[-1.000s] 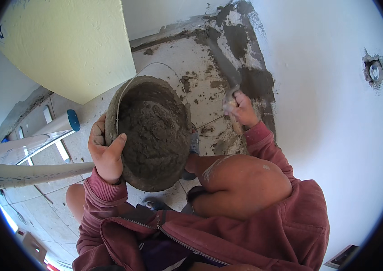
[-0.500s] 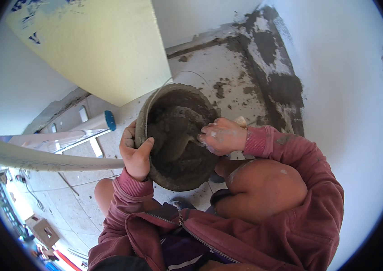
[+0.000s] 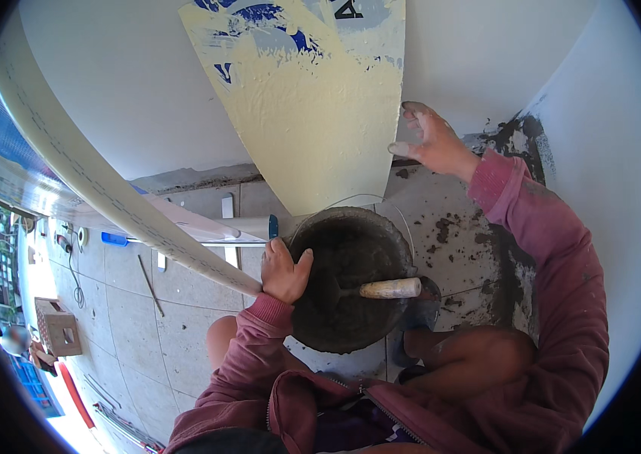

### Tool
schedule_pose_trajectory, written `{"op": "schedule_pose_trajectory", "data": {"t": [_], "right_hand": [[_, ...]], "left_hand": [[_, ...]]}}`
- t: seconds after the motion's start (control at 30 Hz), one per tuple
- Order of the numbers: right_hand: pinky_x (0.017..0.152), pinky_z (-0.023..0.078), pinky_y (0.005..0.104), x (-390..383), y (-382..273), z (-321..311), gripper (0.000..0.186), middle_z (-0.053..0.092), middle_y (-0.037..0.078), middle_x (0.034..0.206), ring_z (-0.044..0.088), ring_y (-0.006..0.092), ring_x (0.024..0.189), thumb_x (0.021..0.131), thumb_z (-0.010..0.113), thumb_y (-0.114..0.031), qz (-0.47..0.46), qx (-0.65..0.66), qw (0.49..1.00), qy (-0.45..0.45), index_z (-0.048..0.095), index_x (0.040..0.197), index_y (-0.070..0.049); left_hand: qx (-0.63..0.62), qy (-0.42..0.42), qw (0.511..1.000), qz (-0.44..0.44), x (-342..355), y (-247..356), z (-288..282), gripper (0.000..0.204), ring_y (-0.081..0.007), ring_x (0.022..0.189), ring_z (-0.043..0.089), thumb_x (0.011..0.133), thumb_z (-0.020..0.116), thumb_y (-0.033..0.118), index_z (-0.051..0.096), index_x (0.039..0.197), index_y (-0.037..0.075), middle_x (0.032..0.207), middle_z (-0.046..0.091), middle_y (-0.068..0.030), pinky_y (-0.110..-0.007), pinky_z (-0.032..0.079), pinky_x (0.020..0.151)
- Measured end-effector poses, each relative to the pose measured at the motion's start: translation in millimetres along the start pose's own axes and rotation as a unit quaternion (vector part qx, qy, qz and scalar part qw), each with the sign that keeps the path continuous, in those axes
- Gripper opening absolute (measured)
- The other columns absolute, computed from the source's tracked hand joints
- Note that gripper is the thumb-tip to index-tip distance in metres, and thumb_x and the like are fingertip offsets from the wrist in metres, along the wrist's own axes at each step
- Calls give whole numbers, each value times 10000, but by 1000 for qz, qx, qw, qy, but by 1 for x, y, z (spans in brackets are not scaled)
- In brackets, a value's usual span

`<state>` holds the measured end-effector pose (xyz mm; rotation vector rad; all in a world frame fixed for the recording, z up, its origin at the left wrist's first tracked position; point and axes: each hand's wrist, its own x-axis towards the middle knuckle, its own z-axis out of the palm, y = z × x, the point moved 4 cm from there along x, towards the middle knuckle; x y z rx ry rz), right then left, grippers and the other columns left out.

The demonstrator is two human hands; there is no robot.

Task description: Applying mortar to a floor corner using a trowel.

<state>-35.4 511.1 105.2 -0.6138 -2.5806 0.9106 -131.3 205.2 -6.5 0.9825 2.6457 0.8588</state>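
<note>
A mortar-caked bucket (image 3: pixel 407 246) stands on the tiles in front of me, with wet grey mortar (image 3: pixel 358 257) inside. My left hand (image 3: pixel 286 272) is closed on its left rim. In the mortar lies a trowel, its wooden handle (image 3: pixel 390 288) resting across the right rim and its blade mostly buried. My right hand (image 3: pixel 435 141) is raised beyond the bucket, empty, fingers and thumb apart. Its fingertips are at the right edge of a tall board (image 3: pixel 313 129) smeared with pale yellow; whether they touch it cannot be made out.
Dark mortar crumbs (image 3: pixel 445 231) litter the floor on the right, near the wall corner. A long pale curved-looking panel edge (image 3: pixel 120 204) crosses the left side. Further left are a cardboard box (image 3: pixel 57 327), a thin rod (image 3: pixel 150 285) and a red strip (image 3: pixel 76 393).
My right hand has let go of the trowel, leaving it in the bucket, and moved up to the board's edge. The view has shifted; my left hand stays at the rim.
</note>
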Motion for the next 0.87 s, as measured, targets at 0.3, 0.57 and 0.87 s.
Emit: {"op": "schedule_pose_trajectory", "data": {"t": [0.3,0.57,0.87], "right_hand": [[761,446,275,36,51,39,297,632,86,923,569,132,815,760,664,-163,62,312,946,-59,600,985,19],[690,470,297,42,23,36,249,639,89,840,598,186,760,743,671,-153,-105,261,954,-105,621,947,-19],[706,510,314,-52,59,46,117,658,103,827,635,233,758,786,595,-59,-35,150,988,-25,659,873,-14]], "left_hand": [[101,40,993,-47,27,-4,18,488,-390,936,463,721,587,296,433,1047,-34,1058,454,-221,-462,377,799],[72,37,995,-52,30,-5,14,554,-383,983,455,683,608,300,426,1091,-27,1122,455,-190,-443,376,830],[45,11,996,-80,18,-10,1,608,-381,1101,391,687,608,332,398,1137,-18,1188,418,-186,-456,322,918]]}}
